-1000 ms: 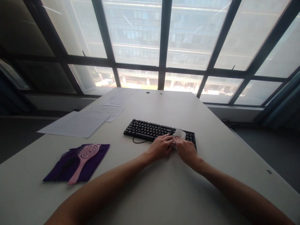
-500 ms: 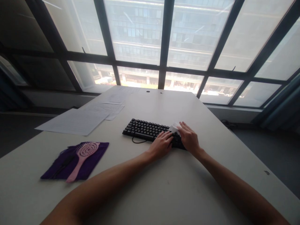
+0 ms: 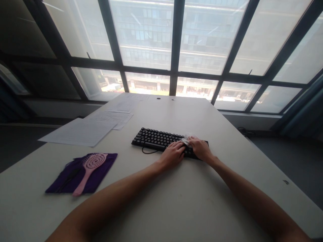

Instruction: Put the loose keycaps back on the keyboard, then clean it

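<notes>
A black keyboard (image 3: 156, 138) lies across the middle of the white table (image 3: 176, 201), its cable looping out at the near edge. My left hand (image 3: 173, 154) rests flat on the keyboard's near edge, fingers together. My right hand (image 3: 200, 149) lies on the keyboard's right part and presses a small white wipe (image 3: 186, 139) onto the keys. Only a bit of the wipe shows past my fingers.
A pink hairbrush (image 3: 88, 169) lies on a purple cloth (image 3: 101, 168) at the left. Several paper sheets (image 3: 80, 131) are spread at the far left, one overhanging the table edge. Large windows stand beyond the table's far end. The floor drops away on both sides.
My right hand with the wipe moved up across the right keys and then pulled back a little. The wipe is now mostly covered. My left hand stayed in place.
</notes>
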Available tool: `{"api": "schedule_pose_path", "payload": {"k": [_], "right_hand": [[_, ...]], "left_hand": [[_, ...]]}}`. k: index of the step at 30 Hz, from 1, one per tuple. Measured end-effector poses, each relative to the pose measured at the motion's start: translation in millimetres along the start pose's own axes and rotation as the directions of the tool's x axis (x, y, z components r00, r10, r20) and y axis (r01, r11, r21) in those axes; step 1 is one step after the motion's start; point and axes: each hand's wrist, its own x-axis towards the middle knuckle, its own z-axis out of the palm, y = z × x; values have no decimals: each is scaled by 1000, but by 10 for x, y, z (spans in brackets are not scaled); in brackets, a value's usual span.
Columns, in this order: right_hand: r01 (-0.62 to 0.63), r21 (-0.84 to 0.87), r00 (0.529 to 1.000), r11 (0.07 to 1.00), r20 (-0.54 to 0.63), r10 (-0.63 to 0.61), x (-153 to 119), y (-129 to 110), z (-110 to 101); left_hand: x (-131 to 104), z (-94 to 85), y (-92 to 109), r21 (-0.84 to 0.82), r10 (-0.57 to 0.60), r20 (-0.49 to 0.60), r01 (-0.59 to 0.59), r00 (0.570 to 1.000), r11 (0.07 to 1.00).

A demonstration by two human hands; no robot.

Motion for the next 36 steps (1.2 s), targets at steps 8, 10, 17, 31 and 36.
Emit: {"api": "schedule_pose_path", "payload": {"k": [8, 10, 17, 31, 36], "right_hand": [[-189, 19, 938, 982, -291, 187, -47, 569, -24], [-240, 94, 903, 966, -345, 258, -63, 691, -52], [-110, 251, 986, 962, -91, 136, -165, 666, -10], [-23, 122, 997, 992, -67, 31, -954, 108, -188], [-205, 221, 910, 954, -316, 269, -886, 312, -227]], "left_hand": [[-20, 41, -26, 18, -20, 5, 20, 1000, 1000], [-14, 48, -25, 14, -24, 2, 24, 1000, 1000], [25, 82, 6, 17, -52, -7, 52, 999, 998], [66, 92, -47, -52, -75, -4, 74, 997, 996], [86, 134, -34, -18, -70, -6, 70, 998, 997]]}}
